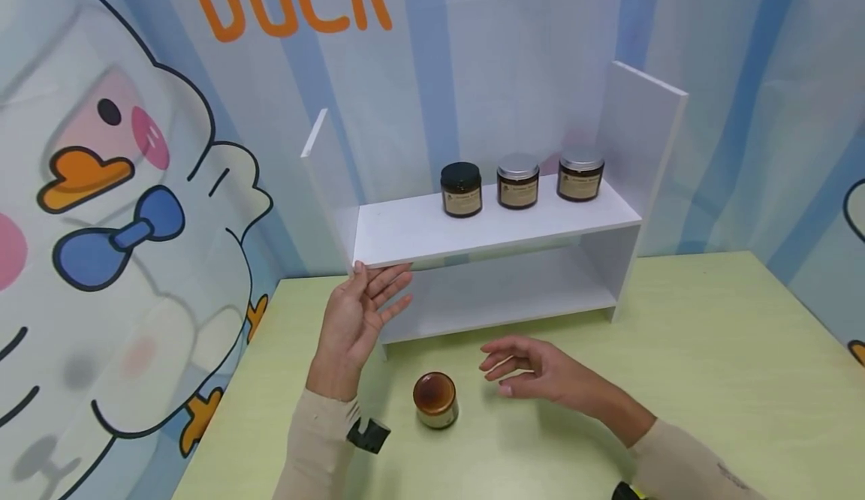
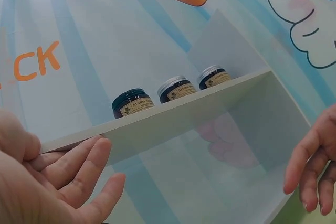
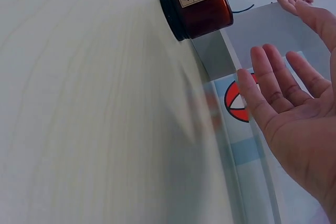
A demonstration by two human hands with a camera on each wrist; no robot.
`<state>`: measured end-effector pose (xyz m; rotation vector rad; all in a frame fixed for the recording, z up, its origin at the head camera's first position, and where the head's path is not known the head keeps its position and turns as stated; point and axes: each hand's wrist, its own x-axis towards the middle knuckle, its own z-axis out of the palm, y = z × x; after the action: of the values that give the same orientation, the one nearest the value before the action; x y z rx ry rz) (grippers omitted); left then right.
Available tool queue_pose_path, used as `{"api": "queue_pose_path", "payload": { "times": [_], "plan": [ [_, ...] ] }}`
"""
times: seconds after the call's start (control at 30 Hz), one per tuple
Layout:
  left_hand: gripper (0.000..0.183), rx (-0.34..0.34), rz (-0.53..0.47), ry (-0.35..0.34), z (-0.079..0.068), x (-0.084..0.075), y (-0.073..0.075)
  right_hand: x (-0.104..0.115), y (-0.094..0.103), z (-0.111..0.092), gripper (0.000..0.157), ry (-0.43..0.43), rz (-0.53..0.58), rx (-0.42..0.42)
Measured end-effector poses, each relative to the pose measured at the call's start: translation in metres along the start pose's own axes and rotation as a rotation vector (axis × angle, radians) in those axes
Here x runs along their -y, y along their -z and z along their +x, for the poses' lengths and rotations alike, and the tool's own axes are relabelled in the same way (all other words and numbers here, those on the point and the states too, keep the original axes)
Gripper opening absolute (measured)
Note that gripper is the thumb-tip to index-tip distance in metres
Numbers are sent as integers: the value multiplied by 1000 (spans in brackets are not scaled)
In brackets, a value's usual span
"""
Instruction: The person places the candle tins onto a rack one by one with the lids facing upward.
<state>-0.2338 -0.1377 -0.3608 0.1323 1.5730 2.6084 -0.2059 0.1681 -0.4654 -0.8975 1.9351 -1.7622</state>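
A white two-tier shelf (image 1: 496, 224) stands on the table. At its left front corner my left hand (image 1: 358, 312) pinches the upper board, thumb at the edge and fingers underneath. An amber glass jar (image 1: 435, 401) sits upside down in front of the shelf; the right wrist view shows its dark lid at the table side and a tan label on the jar (image 3: 202, 4). To the right of that jar, my right hand (image 1: 534, 371) hovers with relaxed fingers and holds nothing; the right wrist view shows the palm of the hand (image 3: 299, 108).
On the upper board are a black-lidded jar (image 1: 462, 191) and two silver-lidded jars, one in the middle (image 1: 518, 182) and one at the right (image 1: 580, 175). The pale yellow-green table (image 1: 716, 380) meets a printed cloth backdrop (image 1: 513, 49) behind and at the sides.
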Motion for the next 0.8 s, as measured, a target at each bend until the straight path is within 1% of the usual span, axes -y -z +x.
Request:
{"api": "queue_pose_path", "payload": {
  "times": [0.33, 0.63, 0.8],
  "plan": [
    [57, -6, -5, -7, 0, 0, 1, -11, -7, 7, 50, -7, 20, 5],
    [57, 5, 0, -3, -1, 0, 0, -17, -14, 14, 58, -32, 26, 12],
    [59, 6, 4, -8, -1, 1, 1, -17, -18, 19, 58, -42, 32, 26]
  ]
}}
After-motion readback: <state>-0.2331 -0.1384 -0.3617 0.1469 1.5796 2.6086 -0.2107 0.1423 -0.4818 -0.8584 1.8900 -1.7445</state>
